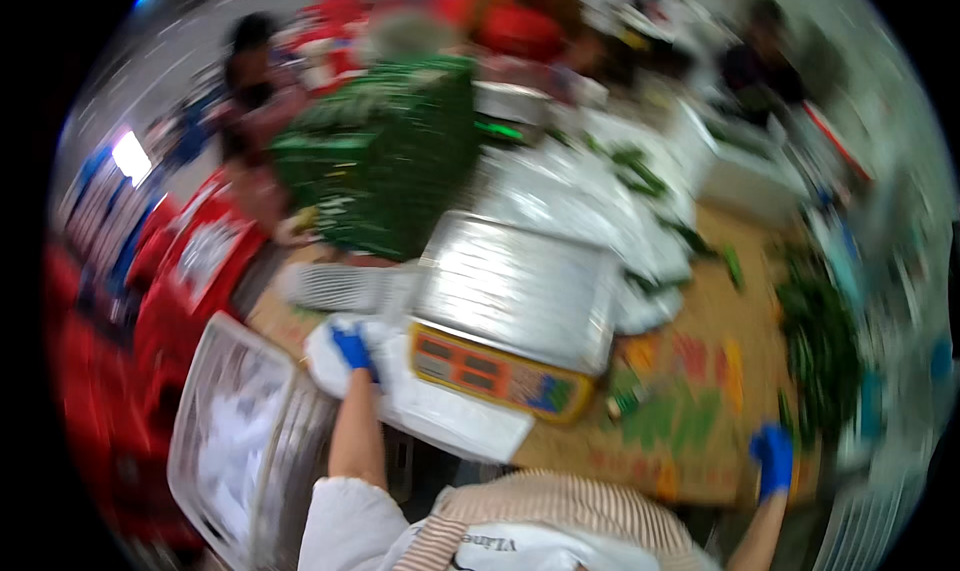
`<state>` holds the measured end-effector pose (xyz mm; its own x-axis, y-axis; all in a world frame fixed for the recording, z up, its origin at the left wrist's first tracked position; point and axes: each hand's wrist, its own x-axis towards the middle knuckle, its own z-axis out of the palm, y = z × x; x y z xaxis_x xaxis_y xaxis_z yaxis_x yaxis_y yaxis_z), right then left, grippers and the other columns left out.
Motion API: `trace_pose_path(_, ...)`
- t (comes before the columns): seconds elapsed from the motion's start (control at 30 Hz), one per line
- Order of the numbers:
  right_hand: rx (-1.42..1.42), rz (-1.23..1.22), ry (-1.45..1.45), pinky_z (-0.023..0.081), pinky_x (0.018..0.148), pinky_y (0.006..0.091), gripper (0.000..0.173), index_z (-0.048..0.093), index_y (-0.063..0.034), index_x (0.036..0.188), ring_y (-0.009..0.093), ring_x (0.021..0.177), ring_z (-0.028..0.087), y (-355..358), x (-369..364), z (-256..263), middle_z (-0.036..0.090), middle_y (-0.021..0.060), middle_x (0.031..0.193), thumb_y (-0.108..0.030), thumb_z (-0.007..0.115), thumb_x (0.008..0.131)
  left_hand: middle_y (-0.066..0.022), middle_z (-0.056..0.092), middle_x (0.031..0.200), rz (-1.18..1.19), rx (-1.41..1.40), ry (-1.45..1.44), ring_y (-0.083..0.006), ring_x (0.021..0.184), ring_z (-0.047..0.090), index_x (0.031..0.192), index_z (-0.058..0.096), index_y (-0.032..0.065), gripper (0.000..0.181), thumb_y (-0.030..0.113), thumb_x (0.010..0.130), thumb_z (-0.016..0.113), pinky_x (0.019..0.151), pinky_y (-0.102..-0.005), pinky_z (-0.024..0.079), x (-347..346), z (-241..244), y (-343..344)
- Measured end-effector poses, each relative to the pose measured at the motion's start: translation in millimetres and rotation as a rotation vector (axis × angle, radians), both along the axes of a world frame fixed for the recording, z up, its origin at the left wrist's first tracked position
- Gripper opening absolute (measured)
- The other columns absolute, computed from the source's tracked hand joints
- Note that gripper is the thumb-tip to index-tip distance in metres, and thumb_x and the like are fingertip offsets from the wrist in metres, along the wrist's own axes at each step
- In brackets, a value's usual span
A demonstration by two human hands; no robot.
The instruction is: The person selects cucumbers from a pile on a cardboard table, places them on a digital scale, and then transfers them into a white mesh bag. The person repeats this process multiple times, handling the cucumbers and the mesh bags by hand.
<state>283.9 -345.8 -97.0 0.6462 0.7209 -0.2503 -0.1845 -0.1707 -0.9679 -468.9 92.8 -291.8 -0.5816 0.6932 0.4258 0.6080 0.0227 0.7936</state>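
Observation:
My left hand (352,350), in a blue glove, rests on or just above a stack of white sheets or bags (457,413) at the table's near left. Blur hides whether its fingers grip any. Beside it stands a digital weighing scale (517,293) with a bare metal pan and a yellow-edged panel. My right hand (772,455), also blue-gloved, is at the near right of the table, close to a heap of long green vegetables (817,346). Its fingers look bent, but whether they hold anything is unclear.
A green plastic crate (382,151) stands behind the scale. White plastic bags (570,196) with green vegetables lie beyond it. A white basket (225,436) of white material stands left. A foam box (750,166) is at far right. People (255,98) are nearby.

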Motion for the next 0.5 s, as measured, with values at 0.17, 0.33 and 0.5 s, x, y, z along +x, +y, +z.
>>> trace_pose_path(0.17, -0.072, -0.142, -0.051, 0.047, 0.075, 0.027, 0.032, 0.059, -0.0087, 0.109, 0.014, 0.085, 0.058, -31.1, 1.4, 50.5, 0.061, 0.0058, 0.097, -0.028, 0.059, 0.084, -0.0149, 0.045, 0.125, -0.177, 0.127, -0.186, -0.0227, 0.108, 0.046, 0.125, 0.041, 0.0002, 0.047, 0.015, 0.083, 0.056, 0.092, -0.0344, 0.038, 8.4, 88.5, -25.9)
trace_pose_path(0.33, -0.143, -0.289, -0.015, 0.047, 0.071, 0.0256, 0.035, 0.058, -0.0092, 0.11, 0.013, 0.082, 0.058, -87.9, 33.7, 65.0, 0.061, 0.0039, 0.09, -0.033, 0.058, 0.084, -0.014, 0.048, 0.123, -0.33, 0.567, -0.002, -0.0217, 0.105, 0.051, 0.124, 0.043, -0.0032, 0.042, 0.01, 0.086, 0.055, 0.087, -0.0319, 0.043, 159.5, 206.2, -78.3)
trace_pose_path(0.5, -0.158, -0.371, -0.081, 0.046, 0.067, 0.0249, 0.034, 0.06, -0.0076, 0.106, 0.011, 0.076, 0.056, -74.6, 74.2, 45.8, 0.061, 0.0026, 0.088, -0.03, 0.062, 0.082, -0.0113, 0.047, 0.125, -0.908, 0.449, -0.205, -0.0192, 0.109, 0.047, 0.129, 0.039, -0.0009, 0.043, 0.009, 0.088, 0.047, 0.095, -0.0335, 0.035, 375.8, 273.8, -164.2)
